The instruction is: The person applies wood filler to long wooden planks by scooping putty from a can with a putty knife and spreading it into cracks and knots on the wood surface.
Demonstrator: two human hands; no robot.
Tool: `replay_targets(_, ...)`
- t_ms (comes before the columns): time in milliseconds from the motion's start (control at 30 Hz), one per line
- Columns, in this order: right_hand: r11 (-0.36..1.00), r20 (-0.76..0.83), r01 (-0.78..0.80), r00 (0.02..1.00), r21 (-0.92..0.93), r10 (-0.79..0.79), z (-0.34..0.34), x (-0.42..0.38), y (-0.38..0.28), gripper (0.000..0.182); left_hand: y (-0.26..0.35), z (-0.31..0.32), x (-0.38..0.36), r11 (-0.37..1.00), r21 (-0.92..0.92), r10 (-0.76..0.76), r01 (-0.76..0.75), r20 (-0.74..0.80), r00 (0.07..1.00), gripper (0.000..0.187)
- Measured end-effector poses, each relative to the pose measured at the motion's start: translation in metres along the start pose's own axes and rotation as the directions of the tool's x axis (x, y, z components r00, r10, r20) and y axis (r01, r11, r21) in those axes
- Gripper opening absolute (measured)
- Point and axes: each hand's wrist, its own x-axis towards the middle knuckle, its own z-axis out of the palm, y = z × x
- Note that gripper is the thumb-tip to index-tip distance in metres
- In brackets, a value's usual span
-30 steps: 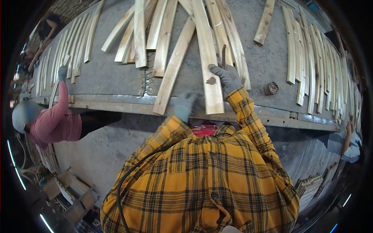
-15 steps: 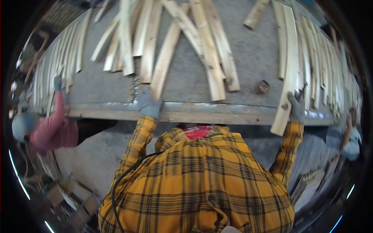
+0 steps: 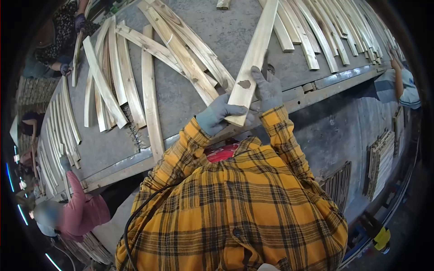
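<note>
The wooden strip (image 3: 254, 58) was held at the near edge of the bench (image 3: 174, 106). Its near end was clamped in the grip of the left hand (image 3: 215, 114), its right edge in that of the right hand (image 3: 268, 90). Crossed boards (image 3: 183, 56) were spread to the left.

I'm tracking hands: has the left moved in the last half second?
Yes, rightwards: the left hand was beside the jagged seam; now it grips a board right of it.

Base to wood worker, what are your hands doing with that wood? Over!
Left hand gripping the board at its near end. Right hand holding its side. Other boards lie close to left hand.
</note>
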Motion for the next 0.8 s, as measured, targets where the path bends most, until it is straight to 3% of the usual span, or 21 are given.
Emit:
replay_targets(33, 0.969, 0.101, 0.017, 0.995, -0.245, 0.008, -0.006, -0.001, -0.001, 0.051, 0.001, -0.006, -0.004, 0.997, 0.075, 0.031, -0.025, -0.071, 0.997, 0.055)
replay_targets(67, 0.971, 0.104, 0.019, 0.995, -0.237, 0.006, -0.010, -0.005, -0.003, 0.051, 0.004, -0.011, -0.010, 0.996, 0.083, 0.032, -0.026, -0.076, 0.997, 0.055)
replay_targets(133, 0.861, 0.067, 0.250, 0.967, -0.442, -0.246, -0.017, -0.018, -0.008, 0.044, 0.009, -0.020, -0.021, 0.990, 0.141, 0.034, -0.012, -0.154, 0.988, 0.053)
replay_targets(167, 0.795, 0.168, 0.434, 0.900, -0.424, -0.401, -0.018, -0.026, -0.011, 0.030, 0.009, -0.024, -0.025, 0.991, 0.134, 0.035, -0.013, -0.161, 0.986, 0.054)
replay_targets(200, 0.800, 0.166, 0.430, 0.902, -0.419, -0.398, -0.019, -0.031, -0.013, 0.030, 0.011, -0.025, -0.032, 0.991, 0.137, 0.031, -0.008, -0.167, 0.985, 0.054)
replay_targets(267, 0.443, 0.515, 0.750, 0.660, -0.491, -0.546, -0.022, -0.042, -0.016, 0.030, 0.017, -0.024, -0.043, 0.987, 0.162, 0.033, -0.005, -0.177, 0.984, 0.054)
replay_targets(300, 0.446, 0.510, 0.748, 0.662, -0.490, -0.549, -0.020, -0.048, -0.019, 0.030, 0.018, -0.026, -0.047, 0.986, 0.167, 0.030, 0.000, -0.178, 0.984, 0.054)
replay_targets(367, 0.519, 0.504, 0.634, 0.773, -0.573, -0.387, -0.012, -0.059, -0.021, 0.043, 0.020, -0.031, -0.052, 0.992, 0.123, 0.023, -0.007, -0.128, 0.991, 0.053)
replay_targets(500, 0.497, 0.463, 0.664, 0.747, -0.559, -0.477, 0.000, -0.071, -0.017, 0.046, 0.023, -0.025, -0.063, 0.992, 0.129, 0.018, -0.001, -0.134, 0.991, 0.052)
replay_targets(600, 0.446, 0.496, 0.674, 0.737, -0.589, -0.459, -0.002, -0.076, -0.015, 0.051, 0.024, -0.024, -0.066, 0.998, 0.062, 0.004, 0.007, -0.179, 0.984, 0.049)
replay_targets(667, 0.300, 0.394, 0.514, 0.837, -0.804, -0.380, 0.008, -0.086, -0.024, 0.055, 0.027, -0.022, -0.069, 0.999, 0.051, 0.013, -0.006, -0.121, 0.993, 0.047)
replay_targets(700, 0.301, 0.390, 0.511, 0.838, -0.805, -0.380, 0.012, -0.089, -0.024, 0.055, 0.027, -0.022, -0.070, 0.999, 0.053, 0.010, -0.004, -0.120, 0.993, 0.047)
replay_targets(800, 0.253, 0.364, 0.530, 0.791, -0.810, -0.492, 0.014, -0.094, -0.024, 0.057, 0.027, -0.022, -0.071, 0.998, 0.068, 0.017, -0.009, -0.125, 0.992, 0.047)
